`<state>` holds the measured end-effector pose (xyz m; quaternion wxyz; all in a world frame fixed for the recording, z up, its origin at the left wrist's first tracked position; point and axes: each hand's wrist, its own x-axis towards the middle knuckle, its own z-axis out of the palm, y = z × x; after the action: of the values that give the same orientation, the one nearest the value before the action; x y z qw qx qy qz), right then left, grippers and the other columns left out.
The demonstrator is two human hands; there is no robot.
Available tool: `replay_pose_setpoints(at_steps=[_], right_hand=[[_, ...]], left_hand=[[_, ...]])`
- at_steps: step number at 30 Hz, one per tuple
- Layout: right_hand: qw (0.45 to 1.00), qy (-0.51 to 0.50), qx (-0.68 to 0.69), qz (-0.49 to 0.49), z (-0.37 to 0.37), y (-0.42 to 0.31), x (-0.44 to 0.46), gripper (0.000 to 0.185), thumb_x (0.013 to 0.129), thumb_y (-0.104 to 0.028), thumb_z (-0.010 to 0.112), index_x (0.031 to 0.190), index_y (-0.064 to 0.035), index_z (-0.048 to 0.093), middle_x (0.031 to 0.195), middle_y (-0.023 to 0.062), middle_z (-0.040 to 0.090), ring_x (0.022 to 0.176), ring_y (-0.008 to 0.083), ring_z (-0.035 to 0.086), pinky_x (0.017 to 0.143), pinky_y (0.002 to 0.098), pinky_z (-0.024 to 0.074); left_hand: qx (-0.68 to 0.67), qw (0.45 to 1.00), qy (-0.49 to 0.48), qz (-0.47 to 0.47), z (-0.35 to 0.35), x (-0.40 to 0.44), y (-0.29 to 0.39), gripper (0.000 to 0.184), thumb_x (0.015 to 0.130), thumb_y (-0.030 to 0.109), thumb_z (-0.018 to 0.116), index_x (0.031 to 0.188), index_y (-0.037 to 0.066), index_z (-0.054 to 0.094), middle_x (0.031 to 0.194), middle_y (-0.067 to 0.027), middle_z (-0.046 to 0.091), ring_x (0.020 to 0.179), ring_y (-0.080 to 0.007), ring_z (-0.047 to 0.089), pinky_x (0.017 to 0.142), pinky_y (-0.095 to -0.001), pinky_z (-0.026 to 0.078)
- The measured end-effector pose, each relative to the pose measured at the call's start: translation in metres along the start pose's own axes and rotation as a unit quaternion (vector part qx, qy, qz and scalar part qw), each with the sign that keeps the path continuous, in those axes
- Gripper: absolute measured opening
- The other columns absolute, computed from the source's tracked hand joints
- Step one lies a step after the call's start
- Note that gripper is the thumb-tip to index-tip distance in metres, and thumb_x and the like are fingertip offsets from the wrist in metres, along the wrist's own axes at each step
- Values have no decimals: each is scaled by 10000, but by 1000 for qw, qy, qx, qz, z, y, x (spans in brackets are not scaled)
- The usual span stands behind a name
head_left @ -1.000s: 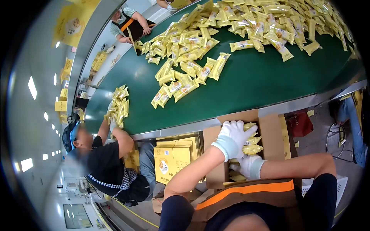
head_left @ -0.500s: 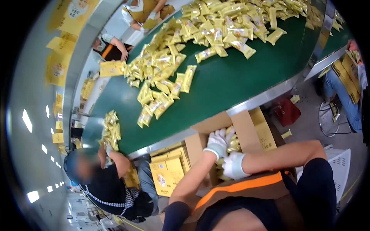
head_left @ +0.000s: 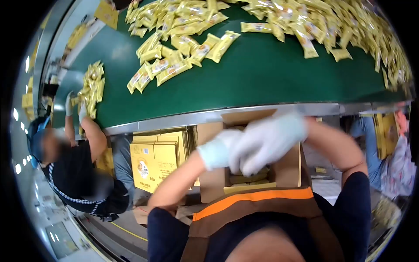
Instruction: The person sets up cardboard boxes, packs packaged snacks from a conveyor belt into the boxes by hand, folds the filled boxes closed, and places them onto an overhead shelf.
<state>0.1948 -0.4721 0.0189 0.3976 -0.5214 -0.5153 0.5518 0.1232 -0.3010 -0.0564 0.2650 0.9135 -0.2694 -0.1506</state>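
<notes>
Both my hands are in white gloves above an open cardboard carton (head_left: 211, 170). My right hand (head_left: 271, 140), smeared by motion, crosses in front of my left hand (head_left: 220, 149). Fingers of the two hands overlap, so I cannot make out whether either grips anything. Below them, yellow packets (head_left: 251, 178) lie inside the carton, partly hidden by the hands. The carton's flaps stand folded outward, and it sits against the metal edge of the green table.
The green table (head_left: 196, 87) carries heaps of yellow wrapped packets (head_left: 174, 70). Flat yellow boxes (head_left: 152, 163) stand left of the carton. On the left a co-worker (head_left: 78, 170) handles packets (head_left: 91, 89); another person's legs (head_left: 369, 142) show at right.
Both my hands have come up from inside the carton and now overlap above it. My view has turned, so the table edge lies more level. The co-worker's hands are still at their packets.
</notes>
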Motion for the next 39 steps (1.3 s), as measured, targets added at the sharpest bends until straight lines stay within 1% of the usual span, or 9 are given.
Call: replay_pose_setpoints(at_steps=[3, 5, 10, 19, 23, 24, 30, 32, 39], right_hand=[[957, 281, 35, -59, -115, -11, 1, 274, 889, -262, 629, 1017, -27, 685, 923, 62, 674, 853, 137, 636, 763, 286, 518], [891, 412, -177, 70, -209, 16, 21, 449, 953, -369, 552, 1257, -44, 615, 1125, 84, 655, 1059, 156, 606, 890, 293, 494], [772, 485, -353, 209, -355, 98, 125, 916, 782, -758, 551, 1503, -213, 399, 1534, 161, 381, 1410, 338, 364, 1151, 394, 295], [795, 335, -434, 259, -266, 112, 104, 916, 733, -778, 568, 1403, -153, 533, 1314, 241, 561, 1235, 381, 518, 1045, 433, 402], [743, 345, -504, 274, -241, 142, 14, 925, 706, -820, 558, 1392, -200, 545, 1307, 216, 589, 1246, 358, 533, 1080, 404, 386], [650, 396, -598, 251, -232, 158, -11, 733, 800, -648, 626, 1369, -190, 564, 1301, 178, 599, 1253, 331, 530, 1083, 393, 389], [741, 284, -538, 285, -117, 101, -120, 557, 746, -8, 619, 1291, -125, 601, 1272, 113, 606, 1229, 317, 541, 1065, 405, 412], [622, 337, -676, 208, -82, 136, -116, 665, 708, -20, 600, 1353, -147, 499, 1253, 86, 583, 1249, 277, 499, 1044, 486, 401], [725, 381, -568, 84, -62, 129, -124, 448, 670, -20, 631, 1111, -77, 573, 1071, 127, 599, 1030, 348, 578, 917, 429, 481]], left_hand=[[-132, 944, 300, -38, -77, -16, -43, 326, 783, 53, 677, 1108, 46, 660, 1050, -138, 672, 935, -330, 649, 825, -417, 524], [126, 837, 529, -66, -100, -17, -139, 513, 828, 175, 720, 1299, 56, 557, 1241, -212, 584, 1122, -366, 578, 977, -415, 461], [266, 781, 343, -449, -84, -33, -291, 861, 758, 632, 694, 1424, 129, 483, 1505, -165, 362, 1342, -447, 338, 1069, -503, 360], [147, 905, 348, -195, -62, 32, -229, 727, 752, 588, 709, 1208, 26, 647, 1413, -158, 483, 1348, -337, 390, 1162, -497, 200], [153, 903, 368, -163, -28, 51, -190, 963, 707, 606, 747, 1457, 100, 418, 1486, -171, 408, 1348, -502, 322, 1139, -530, 260], [100, 918, 359, -137, -32, 49, -181, 1004, 677, 580, 782, 1473, 108, 393, 1507, -157, 391, 1344, -505, 325, 1119, -524, 279], [243, 952, 179, 51, -52, 15, -123, 484, 748, 82, 679, 1227, 115, 617, 1193, -93, 611, 1132, -301, 567, 1029, -443, 400], [287, 941, 177, 16, -46, 23, -118, 497, 762, 79, 662, 1255, 116, 609, 1152, -97, 625, 1092, -318, 573, 989, -444, 437], [179, 969, 166, 21, -67, 4, -101, 602, 699, -21, 709, 1274, 109, 585, 1121, -117, 616, 1040, -322, 578, 889, -393, 496]])
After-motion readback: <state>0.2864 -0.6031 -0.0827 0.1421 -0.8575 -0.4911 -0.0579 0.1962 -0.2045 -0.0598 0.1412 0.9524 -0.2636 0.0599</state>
